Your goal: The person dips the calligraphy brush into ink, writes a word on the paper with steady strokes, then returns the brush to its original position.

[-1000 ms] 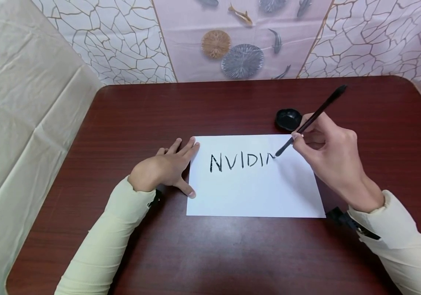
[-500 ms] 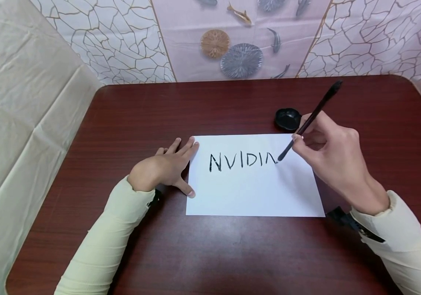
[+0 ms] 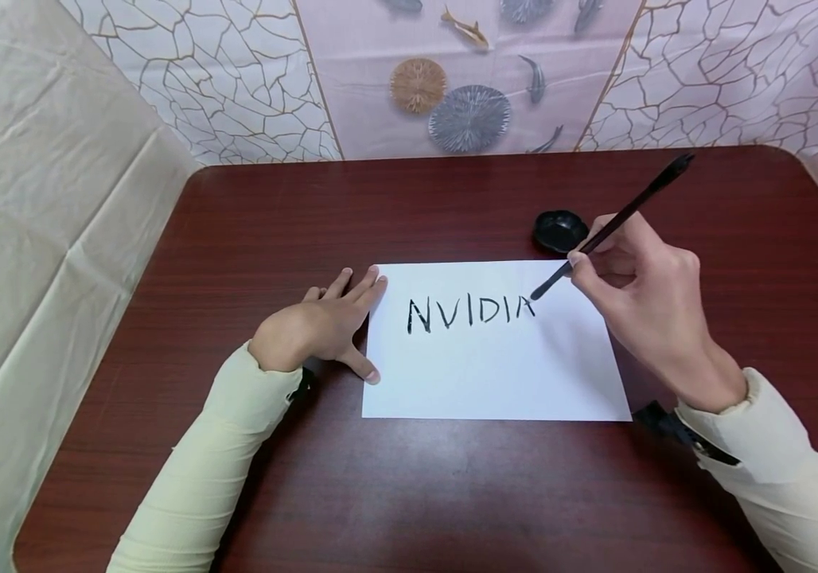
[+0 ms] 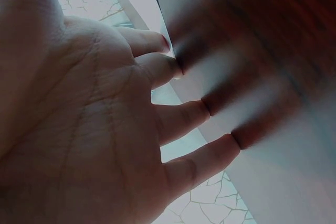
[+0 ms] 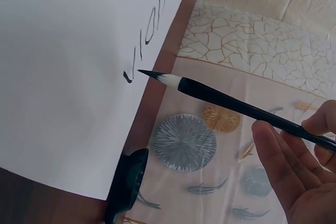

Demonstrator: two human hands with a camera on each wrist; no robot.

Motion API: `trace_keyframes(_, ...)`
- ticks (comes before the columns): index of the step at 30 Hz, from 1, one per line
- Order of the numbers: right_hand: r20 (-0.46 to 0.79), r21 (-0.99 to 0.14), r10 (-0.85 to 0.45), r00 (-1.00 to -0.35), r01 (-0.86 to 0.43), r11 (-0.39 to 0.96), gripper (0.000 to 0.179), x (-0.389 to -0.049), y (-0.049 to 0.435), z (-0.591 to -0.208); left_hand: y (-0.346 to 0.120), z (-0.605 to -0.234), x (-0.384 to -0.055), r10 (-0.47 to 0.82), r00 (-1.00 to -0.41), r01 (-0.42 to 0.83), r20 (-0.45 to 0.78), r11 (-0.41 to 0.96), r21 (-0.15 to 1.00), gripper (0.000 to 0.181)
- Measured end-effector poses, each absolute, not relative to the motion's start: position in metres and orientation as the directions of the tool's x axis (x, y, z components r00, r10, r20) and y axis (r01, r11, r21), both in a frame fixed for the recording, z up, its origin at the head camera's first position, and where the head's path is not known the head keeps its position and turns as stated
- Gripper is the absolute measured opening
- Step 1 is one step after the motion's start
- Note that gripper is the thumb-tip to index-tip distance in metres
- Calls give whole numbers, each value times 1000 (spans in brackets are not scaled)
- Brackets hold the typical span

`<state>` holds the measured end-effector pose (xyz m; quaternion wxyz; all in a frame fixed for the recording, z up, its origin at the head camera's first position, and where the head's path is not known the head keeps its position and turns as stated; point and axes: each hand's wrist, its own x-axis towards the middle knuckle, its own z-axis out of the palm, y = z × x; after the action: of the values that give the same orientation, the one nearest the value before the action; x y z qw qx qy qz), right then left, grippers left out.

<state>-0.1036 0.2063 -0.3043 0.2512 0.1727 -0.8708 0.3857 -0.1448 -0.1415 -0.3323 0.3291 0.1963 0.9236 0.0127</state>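
Note:
A white sheet of paper lies on the table with dark letters reading NVIDIA across its upper half. With fingers and thumb, my right hand holds a dark-handled writing brush, its tip at the last letter in the head view. In the right wrist view, the brush's bristles are white with a black point. My left hand is spread at the paper's left edge, fingertips and thumb on the sheet's margin. Its palm and fingers fill much of the left wrist view.
A small black dish stands just behind the paper's upper right corner, close to my right hand. The dark red wooden table extends around the paper. Patterned cloth hangs beyond the far edge, and pale cloth on the left.
The brush tip drew the last letter's right stroke downward, then moved back up and left. The handle now leans farther right. My left hand and the paper have stayed still.

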Motion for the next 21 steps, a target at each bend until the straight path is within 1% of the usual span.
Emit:
trace_keyframes(12,542,-601,-117,-832,-482,638,24,-107,207,-309,-140,-332,-146,363,-705,357,-610,924,137,147)
trace_keyframes(21,541,-591,-129,-831,-485,645,24,-109,207,-310,-141,-332,-146,355,-700,357,-620,925,126,147)
